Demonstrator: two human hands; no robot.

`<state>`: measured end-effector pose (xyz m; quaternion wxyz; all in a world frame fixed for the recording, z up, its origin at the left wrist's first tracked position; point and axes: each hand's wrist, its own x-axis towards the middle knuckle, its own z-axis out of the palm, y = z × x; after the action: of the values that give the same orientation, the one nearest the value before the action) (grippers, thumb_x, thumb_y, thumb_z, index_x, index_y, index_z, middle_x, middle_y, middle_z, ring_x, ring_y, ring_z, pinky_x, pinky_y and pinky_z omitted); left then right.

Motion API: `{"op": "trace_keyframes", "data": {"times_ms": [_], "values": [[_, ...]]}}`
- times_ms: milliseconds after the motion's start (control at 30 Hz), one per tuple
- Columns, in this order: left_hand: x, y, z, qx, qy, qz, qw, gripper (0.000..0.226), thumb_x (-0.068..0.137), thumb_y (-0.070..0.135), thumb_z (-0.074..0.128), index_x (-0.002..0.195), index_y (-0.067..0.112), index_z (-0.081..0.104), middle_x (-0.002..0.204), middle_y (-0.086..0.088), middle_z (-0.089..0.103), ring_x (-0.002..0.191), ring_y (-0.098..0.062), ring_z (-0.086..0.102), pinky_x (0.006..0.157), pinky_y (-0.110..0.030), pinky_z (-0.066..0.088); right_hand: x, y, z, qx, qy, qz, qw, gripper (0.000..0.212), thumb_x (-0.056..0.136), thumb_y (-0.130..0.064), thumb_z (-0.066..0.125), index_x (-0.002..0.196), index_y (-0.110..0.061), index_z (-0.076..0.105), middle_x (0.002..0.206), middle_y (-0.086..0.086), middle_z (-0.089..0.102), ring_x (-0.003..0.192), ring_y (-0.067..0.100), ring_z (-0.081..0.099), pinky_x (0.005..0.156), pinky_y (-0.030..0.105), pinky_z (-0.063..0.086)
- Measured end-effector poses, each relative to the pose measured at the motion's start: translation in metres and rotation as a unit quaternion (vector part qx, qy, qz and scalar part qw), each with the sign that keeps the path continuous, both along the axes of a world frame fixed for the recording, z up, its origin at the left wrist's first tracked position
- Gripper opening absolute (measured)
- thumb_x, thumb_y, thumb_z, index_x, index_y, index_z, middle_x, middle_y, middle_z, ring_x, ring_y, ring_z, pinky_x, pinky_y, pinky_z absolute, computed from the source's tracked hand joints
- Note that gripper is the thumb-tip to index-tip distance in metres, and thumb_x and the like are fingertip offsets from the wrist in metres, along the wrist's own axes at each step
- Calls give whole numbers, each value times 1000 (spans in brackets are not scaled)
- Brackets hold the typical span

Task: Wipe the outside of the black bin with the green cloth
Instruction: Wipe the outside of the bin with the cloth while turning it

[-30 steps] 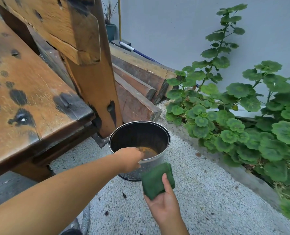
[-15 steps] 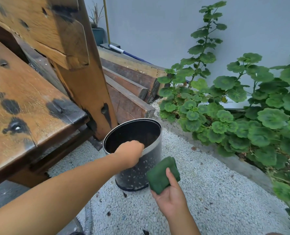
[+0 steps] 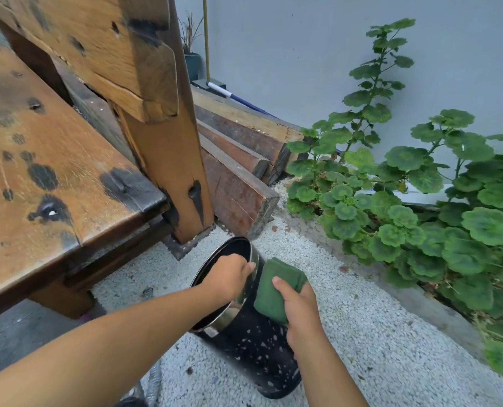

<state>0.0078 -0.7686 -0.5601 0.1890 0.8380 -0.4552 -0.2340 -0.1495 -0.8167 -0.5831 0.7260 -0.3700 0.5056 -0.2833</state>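
1. My left hand has closed over the bin's rim at the 12 o'clock side of the mouth, fingers curled inside it; a second ago it only rested at the near edge.
2. My right hand grips the folded cloth, thumb on top, and now presses it against the bin's outer wall just under the steel band; earlier the cloth hung apart from the bin, at its 4 o'clock.
3. The bin has tipped since then: it stood upright, and now its mouth leans toward 10 o'clock while the base sits on the gravel at 6 o'clock of the frame.
4. Pale specks cover the black wall below the cloth.
5. I cannot see my left fingertips; the rim hides them. The fingers of my right hand behind the cloth are also out of sight.
6. The inside of the bin reads as plain dark; I cannot make out any contents now.
7. The bench fills 9 to 11 o'clock, its near edge cut off by the frame.
8. Stacked timbers lie at 12 o'clock behind the bench leg.
9. The plant spreads from 1 to 4 o'clock, blurred at the right edge, against the wall.
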Motion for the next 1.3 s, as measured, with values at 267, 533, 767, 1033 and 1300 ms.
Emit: {"op": "trace_keyframes", "data": {"times_ms": [267, 533, 767, 1033, 1300], "values": [[-37, 0, -19, -93, 102, 94, 986, 46, 103, 34, 39, 60, 17, 39, 60, 0, 51, 54, -16, 44, 53, -33, 35, 30, -1, -6, -160, 213, 6, 964, 32, 87, -56, 63, 96, -25, 61, 89, -4, 70, 79, 14, 66, 66, 31, 50], [-24, 12, -20, -84, 41, 119, 989, 52, 88, 63, 47, 63, 19, 37, 57, 6, 45, 50, -13, 40, 47, -29, 27, 37, 6, -35, -250, 376, 72, 890, 59, 86, -74, 46, 115, -23, 51, 106, -2, 63, 92, 22, 65, 62, 35, 48], [4, 12, -22, -52, 34, 110, 992, 53, 86, 47, 66, 62, 21, 26, 55, 7, 29, 48, -12, 28, 47, -29, 20, -16, 0, -86, -228, 471, 100, 846, 59, 95, -62, 45, 130, -16, 46, 110, 6, 58, 86, 25, 60, 65, 37, 48], [16, 19, -22, -74, 57, 81, 992, 53, 91, 48, 59, 64, 18, 24, 60, 3, 24, 55, -15, 25, 53, -32, 21, -42, 1, -113, -198, 502, 93, 837, 59, 96, -60, 46, 130, -11, 46, 110, 11, 60, 87, 29, 61, 62, 35, 45], [16, 62, -12, -53, 75, -2, 996, 46, 100, 40, 47, 64, 17, 32, 58, 5, 32, 53, -11, 29, 52, -26, 27, -51, 2, -119, -153, 434, 64, 885, 42, 95, -55, 54, 109, -16, 48, 96, 7, 63, 76, 23, 57, 62, 34, 43]]}}
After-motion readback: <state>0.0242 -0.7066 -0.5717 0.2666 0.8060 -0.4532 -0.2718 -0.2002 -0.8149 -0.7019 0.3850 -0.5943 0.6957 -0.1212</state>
